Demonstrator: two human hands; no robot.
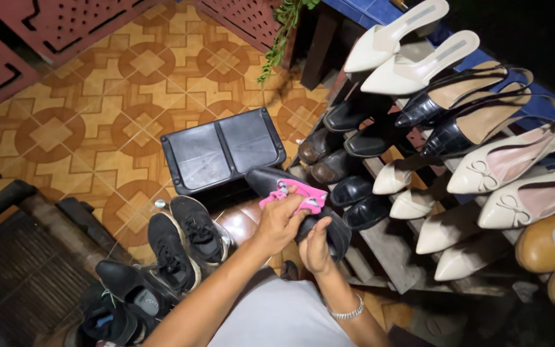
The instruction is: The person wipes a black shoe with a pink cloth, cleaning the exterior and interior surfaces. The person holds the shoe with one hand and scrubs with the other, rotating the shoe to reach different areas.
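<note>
Your right hand (316,247) braces the black shoe (303,209) from beneath, fingers clasping it, so your left hand (281,222), pinching the pink cloth (297,196), can press against it.

light: dim night scene, one source near the camera, bright centre | falloff: corners and right edge go near black | glare: sheen on black shoes (354,144) and black plastic box (223,154) | shadows: hard, cast away from viewer | focus: mostly sharp, slight wide-angle bend at edges
</note>
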